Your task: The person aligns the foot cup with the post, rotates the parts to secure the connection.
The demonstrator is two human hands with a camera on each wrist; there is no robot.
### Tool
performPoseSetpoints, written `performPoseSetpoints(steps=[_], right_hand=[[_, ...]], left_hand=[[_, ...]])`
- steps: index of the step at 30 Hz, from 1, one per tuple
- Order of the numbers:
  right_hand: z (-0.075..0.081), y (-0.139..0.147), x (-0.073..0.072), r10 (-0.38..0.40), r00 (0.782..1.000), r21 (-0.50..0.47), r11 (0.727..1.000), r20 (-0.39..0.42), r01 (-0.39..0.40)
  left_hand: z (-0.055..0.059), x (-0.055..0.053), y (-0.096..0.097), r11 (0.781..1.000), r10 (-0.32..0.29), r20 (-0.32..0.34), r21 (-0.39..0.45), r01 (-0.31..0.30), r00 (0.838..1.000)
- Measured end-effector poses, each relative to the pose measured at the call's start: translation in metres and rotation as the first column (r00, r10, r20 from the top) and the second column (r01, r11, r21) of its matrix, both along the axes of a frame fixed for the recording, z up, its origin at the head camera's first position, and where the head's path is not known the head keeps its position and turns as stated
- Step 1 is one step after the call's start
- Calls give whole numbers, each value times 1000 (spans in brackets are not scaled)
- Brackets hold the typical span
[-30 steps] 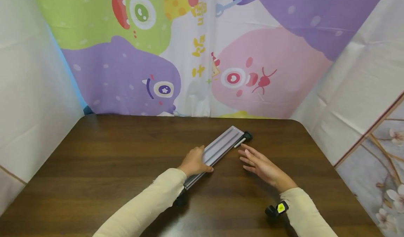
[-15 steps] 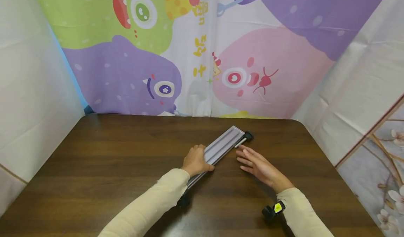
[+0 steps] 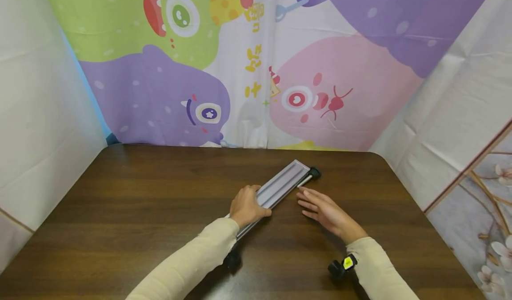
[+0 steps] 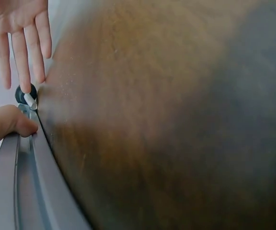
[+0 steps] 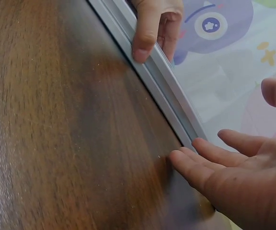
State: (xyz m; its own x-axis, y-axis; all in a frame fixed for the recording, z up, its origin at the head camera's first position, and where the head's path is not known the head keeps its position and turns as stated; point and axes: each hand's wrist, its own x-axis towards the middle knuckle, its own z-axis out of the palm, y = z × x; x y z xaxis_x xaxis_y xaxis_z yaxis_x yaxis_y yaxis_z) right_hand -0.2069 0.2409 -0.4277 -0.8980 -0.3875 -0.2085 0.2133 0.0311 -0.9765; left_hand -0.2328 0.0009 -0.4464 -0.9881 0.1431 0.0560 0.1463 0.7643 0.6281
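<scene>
A long, grooved, silver metal bar (image 3: 280, 186) lies slantwise across the table. My left hand (image 3: 247, 206) grips it near the middle, the thumb along the near side and the fingers over the far side. At the far end sit a black round knob (image 3: 315, 172) and a short silver rod (image 3: 305, 181). My right hand (image 3: 330, 215) is held open beside that end, fingers straight and palm toward the bar. In the right wrist view its fingertips (image 5: 178, 158) overlap the bar's edge; I cannot tell whether they touch. My left sleeve hides the near end.
The dark wooden table (image 3: 160, 175) is bounded at the back by a curtain (image 3: 248, 131) with cartoon figures. White cloth hangs at both sides. A small black wrist camera (image 3: 338, 268) sits at my right wrist, and a black one (image 3: 233, 260) by the left.
My right hand has shifted slightly left and toward me, staying open. The left hand keeps its grip, and the bar has hardly moved.
</scene>
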Motion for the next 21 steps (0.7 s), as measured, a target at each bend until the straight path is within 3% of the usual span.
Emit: performPoseSetpoints(steps=[11, 21], right_hand=[[0, -5, -2, -37, 999, -27, 999, 30, 38], [0, -29, -16, -112, 989, -100, 988, 98, 121]], left_hand=[[-4, 2, 0, 999, 37, -86, 43, -33, 996], [-2, 6, -4, 993, 65, -149, 104, -50, 987]])
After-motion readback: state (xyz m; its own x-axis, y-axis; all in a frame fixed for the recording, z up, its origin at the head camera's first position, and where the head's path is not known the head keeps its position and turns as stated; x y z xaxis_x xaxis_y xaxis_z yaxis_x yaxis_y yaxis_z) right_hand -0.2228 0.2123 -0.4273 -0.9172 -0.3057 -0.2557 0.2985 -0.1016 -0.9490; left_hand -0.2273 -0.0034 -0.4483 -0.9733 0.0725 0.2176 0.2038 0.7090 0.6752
